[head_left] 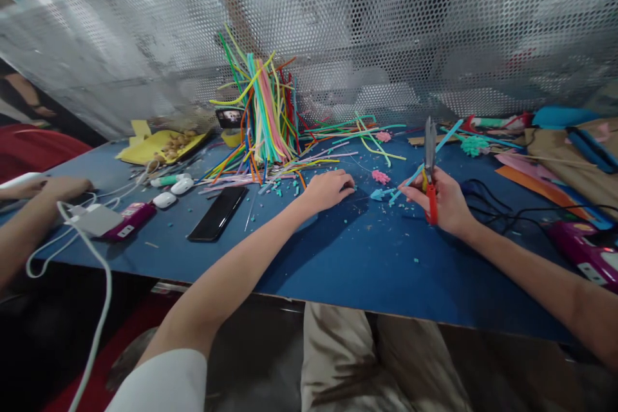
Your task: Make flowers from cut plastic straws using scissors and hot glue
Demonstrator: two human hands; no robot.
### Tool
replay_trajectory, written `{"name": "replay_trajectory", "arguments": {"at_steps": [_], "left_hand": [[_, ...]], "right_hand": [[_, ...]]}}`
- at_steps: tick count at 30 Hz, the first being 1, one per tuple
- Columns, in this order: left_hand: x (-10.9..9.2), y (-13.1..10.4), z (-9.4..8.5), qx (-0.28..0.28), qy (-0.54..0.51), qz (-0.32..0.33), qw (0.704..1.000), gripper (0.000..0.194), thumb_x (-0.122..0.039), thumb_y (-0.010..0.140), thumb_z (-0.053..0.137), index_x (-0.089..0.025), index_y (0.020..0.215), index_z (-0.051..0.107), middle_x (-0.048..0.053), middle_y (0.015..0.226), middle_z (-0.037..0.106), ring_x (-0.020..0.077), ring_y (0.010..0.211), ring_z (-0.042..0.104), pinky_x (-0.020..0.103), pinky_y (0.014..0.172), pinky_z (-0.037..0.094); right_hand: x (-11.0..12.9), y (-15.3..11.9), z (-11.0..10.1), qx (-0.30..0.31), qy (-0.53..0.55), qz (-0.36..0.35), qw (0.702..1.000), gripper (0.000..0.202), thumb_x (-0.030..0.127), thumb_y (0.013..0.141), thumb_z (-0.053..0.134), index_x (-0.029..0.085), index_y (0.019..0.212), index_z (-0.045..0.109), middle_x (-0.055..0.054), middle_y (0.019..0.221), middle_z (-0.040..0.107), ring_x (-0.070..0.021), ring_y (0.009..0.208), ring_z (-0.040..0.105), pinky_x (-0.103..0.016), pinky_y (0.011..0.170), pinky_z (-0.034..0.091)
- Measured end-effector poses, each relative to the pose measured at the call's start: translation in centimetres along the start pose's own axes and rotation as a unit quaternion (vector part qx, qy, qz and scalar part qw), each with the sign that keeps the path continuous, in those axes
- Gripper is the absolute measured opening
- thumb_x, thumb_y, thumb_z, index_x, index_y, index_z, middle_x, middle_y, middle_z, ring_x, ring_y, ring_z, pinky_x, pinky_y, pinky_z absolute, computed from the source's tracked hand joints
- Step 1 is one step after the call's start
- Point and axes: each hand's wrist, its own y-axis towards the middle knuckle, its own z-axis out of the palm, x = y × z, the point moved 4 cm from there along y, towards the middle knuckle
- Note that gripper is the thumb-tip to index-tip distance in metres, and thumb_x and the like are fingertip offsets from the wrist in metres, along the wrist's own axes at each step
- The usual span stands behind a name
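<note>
My right hand (447, 199) is closed around red-handled scissors (431, 203), their blades pointing up and away from me. Between its thumb and fingers is also a light blue pipe cleaner (449, 135), slanting up to the right. My left hand (329, 190) rests on the table with fingers loosely bent and a gap by the thumb; nothing shows in it. Between the hands lies a small fuzzy blue piece (380, 194), close to the lower end of the held pipe cleaner. A pink fuzzy piece (381, 177) lies just behind it.
A big bundle of coloured pipe cleaners (270, 116) stands at the back before a perforated metal screen (386, 26). A black phone (218, 214), white earbuds case (165, 199) and purple power strip (130, 220) lie left, near another person's hand (65, 193). Black cables (506, 209) run at right.
</note>
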Motion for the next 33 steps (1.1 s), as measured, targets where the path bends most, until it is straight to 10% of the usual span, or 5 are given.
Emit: {"name": "replay_trajectory", "arguments": {"at_steps": [13,33], "left_hand": [[0.6,0.6,0.6,-0.029,-0.065,0.003,0.997,0.021,-0.025,0.102,0.039,-0.018,0.110,0.057,0.009,0.114,0.061,0.0200,0.106,0.061,0.032,0.096,0.047],[-0.7,-0.1,-0.2,-0.033,-0.009,-0.005,0.999,0.024,-0.036,0.101,0.046,-0.031,0.114,0.065,-0.001,0.109,0.073,0.0198,0.100,0.067,0.028,0.080,0.048]], "right_hand": [[0.2,-0.1,0.0,0.009,0.000,-0.008,1.000,0.033,0.044,0.076,0.075,0.025,0.085,0.049,-0.002,0.089,0.068,-0.0188,0.070,0.061,-0.036,0.067,0.052],[-0.2,-0.1,-0.1,0.010,0.022,-0.007,1.000,0.031,0.038,0.076,0.077,0.025,0.088,0.052,0.000,0.086,0.065,-0.0162,0.067,0.060,-0.033,0.064,0.051]]}}
